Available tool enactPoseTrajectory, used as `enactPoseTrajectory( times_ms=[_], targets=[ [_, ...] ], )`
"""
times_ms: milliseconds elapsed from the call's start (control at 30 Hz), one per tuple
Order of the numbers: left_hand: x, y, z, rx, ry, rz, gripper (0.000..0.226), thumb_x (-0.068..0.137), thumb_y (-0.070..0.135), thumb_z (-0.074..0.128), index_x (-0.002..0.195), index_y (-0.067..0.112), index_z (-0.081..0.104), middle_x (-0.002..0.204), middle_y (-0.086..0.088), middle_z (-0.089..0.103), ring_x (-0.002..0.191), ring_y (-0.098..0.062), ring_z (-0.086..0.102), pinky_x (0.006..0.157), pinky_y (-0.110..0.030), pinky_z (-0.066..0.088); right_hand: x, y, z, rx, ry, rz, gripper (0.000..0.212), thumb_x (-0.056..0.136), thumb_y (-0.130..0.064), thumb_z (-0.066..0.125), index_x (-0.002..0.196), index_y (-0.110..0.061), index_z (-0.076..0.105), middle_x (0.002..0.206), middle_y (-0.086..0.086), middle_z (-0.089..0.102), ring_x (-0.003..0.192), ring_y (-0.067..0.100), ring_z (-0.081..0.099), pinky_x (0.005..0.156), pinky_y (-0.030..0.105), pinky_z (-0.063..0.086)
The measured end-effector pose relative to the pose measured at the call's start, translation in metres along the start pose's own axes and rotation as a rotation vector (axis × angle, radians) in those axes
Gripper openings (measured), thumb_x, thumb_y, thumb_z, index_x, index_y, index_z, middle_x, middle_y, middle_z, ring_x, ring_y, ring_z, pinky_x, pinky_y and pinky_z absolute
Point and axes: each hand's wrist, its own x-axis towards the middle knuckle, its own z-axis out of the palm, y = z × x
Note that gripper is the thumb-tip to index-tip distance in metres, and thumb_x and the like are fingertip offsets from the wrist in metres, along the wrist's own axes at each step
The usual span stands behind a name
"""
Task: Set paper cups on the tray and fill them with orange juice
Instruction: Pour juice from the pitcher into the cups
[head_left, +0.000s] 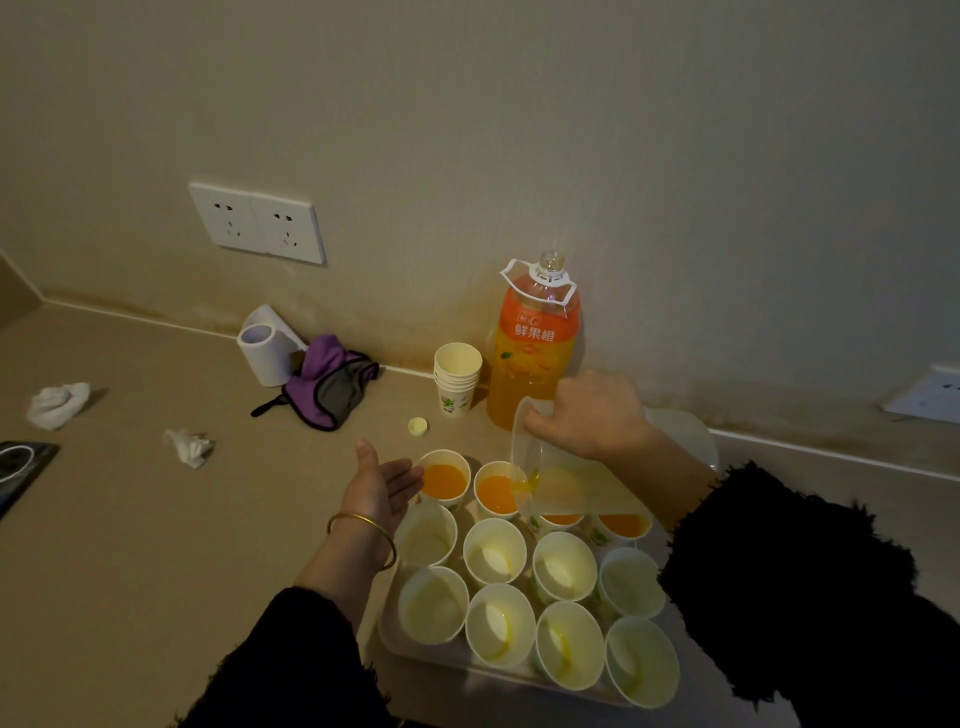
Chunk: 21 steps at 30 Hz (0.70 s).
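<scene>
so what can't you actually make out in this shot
Head view, back-right cups: fill level hidden behind the tilted jug.
Head view, jug handle: covered by the right hand.
Head view, tray: right side hidden under the right sleeve.
Head view, black appliance: cut off by the left edge.
Head view, white object behind the right wrist: mostly hidden by the arm.

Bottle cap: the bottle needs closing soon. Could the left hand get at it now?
Probably yes: the left hand is open and empty, and the bottle cap lies alone on the counter just past its fingers.
</scene>
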Motion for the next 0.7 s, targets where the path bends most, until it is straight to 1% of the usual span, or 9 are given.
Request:
enactPoseTrajectory(
  times_ms=[67,167,300,333,400,433,633,700],
  targets=[
    [0.0001,0.0003,-0.0002,0.000,-0.001,-0.002,0.078,0.096,0.058,0.012,0.126,-0.003,0.050,0.113,-0.015,0.060,0.120,-0.026,0.051,0.106,-0.036,0.026,0.0004,-0.0013,0.0004,0.001,-0.012,-0.001,0.058,0.093,-0.060,0.030,0.057,-0.018,0.048,0.056,-0.002,0.044,0.052,0.008,0.042,0.059,0.023,0.038],
    [-0.0002,0.0004,-0.0006,-0.003,-0.006,-0.005,0.077,0.096,0.058,0.012,0.126,-0.003,0.050,0.115,-0.015,0.060,0.120,-0.026,0.051,0.105,-0.035,0.027,0.0001,-0.0030,0.0005,-0.016,-0.024,-0.003,0.058,0.093,-0.061,0.030,0.057,-0.019,0.048,0.056,-0.002,0.044,0.053,0.008,0.043,0.057,0.022,0.038],
    [0.0009,-0.0007,-0.0002,-0.011,-0.003,-0.016,0.076,0.096,0.057,0.013,0.124,-0.003,0.051,0.101,-0.011,0.061,0.120,-0.027,0.051,0.106,-0.035,0.027,-0.0006,-0.0041,-0.0019,-0.039,-0.026,-0.020,0.058,0.094,-0.059,0.030,0.056,-0.018,0.045,0.056,-0.003,0.041,0.051,0.007,0.040,0.049,0.021,0.029],
    [0.0010,-0.0009,-0.0001,-0.011,-0.003,-0.018,0.076,0.096,0.057,0.013,0.124,-0.003,0.051,0.101,-0.011,0.062,0.120,-0.027,0.051,0.106,-0.036,0.027,-0.0007,-0.0043,-0.0021,-0.039,-0.026,-0.021,0.058,0.094,-0.059,0.030,0.056,-0.018,0.045,0.055,-0.003,0.041,0.051,0.007,0.039,0.048,0.020,0.028],
    [0.0015,-0.0009,-0.0002,-0.009,-0.004,-0.017,0.077,0.096,0.058,0.013,0.125,-0.003,0.051,0.109,-0.014,0.061,0.120,-0.027,0.051,0.106,-0.036,0.027,-0.0003,-0.0046,-0.0022,-0.035,-0.027,-0.017,0.058,0.094,-0.059,0.030,0.056,-0.019,0.045,0.055,-0.003,0.041,0.051,0.007,0.040,0.049,0.020,0.029],
    [0.0020,-0.0011,-0.0003,-0.009,-0.003,-0.018,0.077,0.096,0.058,0.013,0.125,-0.003,0.051,0.110,-0.014,0.060,0.120,-0.027,0.051,0.106,-0.036,0.027,0.0000,-0.0049,-0.0017,-0.033,-0.026,-0.014,0.058,0.094,-0.059,0.030,0.056,-0.019,0.046,0.055,-0.003,0.041,0.051,0.007,0.040,0.050,0.020,0.031],
    [0.0035,-0.0013,-0.0001,-0.010,-0.008,-0.020,0.076,0.097,0.057,0.013,0.125,-0.003,0.051,0.107,-0.013,0.060,0.119,-0.027,0.052,0.107,-0.037,0.026,0.0012,-0.0032,-0.0005,-0.001,-0.007,-0.016,0.059,0.094,-0.059,0.029,0.056,-0.018,0.046,0.055,-0.003,0.042,0.051,0.007,0.040,0.055,0.022,0.036],
    [0.0042,-0.0006,0.0015,-0.011,-0.013,-0.014,0.076,0.097,0.057,0.013,0.124,-0.003,0.052,0.104,-0.012,0.061,0.113,-0.026,0.054,0.105,-0.036,0.027,0.0012,0.0002,-0.0010,0.008,0.005,-0.010,0.059,0.094,-0.059,0.028,0.056,-0.018,0.046,0.056,-0.002,0.043,0.051,0.007,0.041,0.056,0.022,0.036]
  ],
)
